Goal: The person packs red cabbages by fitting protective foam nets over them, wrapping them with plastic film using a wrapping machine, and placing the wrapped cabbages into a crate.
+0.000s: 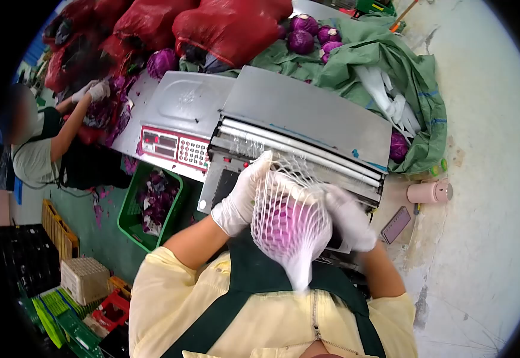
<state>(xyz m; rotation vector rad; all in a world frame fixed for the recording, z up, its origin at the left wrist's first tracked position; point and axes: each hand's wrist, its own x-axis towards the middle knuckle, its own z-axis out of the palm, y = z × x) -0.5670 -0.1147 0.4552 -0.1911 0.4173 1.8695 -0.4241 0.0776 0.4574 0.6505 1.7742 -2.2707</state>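
Observation:
A red cabbage (288, 222) sits inside a white foam net sleeve (300, 258), held in front of my chest. The sleeve's closed, gathered end hangs toward me, and its upper part spreads out above the cabbage. My left hand (243, 200), in a white glove, grips the net on the left side, with its fingertips partly behind the mesh. On the right, my right hand (350, 219), also gloved and blurred by motion, has its curled fingers at the net's upper edge.
A wrapping machine (307, 119) stands before me, beside a scale (179, 140). Red sacks (230, 30), loose cabbages (301, 42) and a green sack (385, 53) lie behind. A phone (396, 225) and pink bottle (430, 192) are right. A co-worker (45, 143) handles leaves near a green crate (125, 212).

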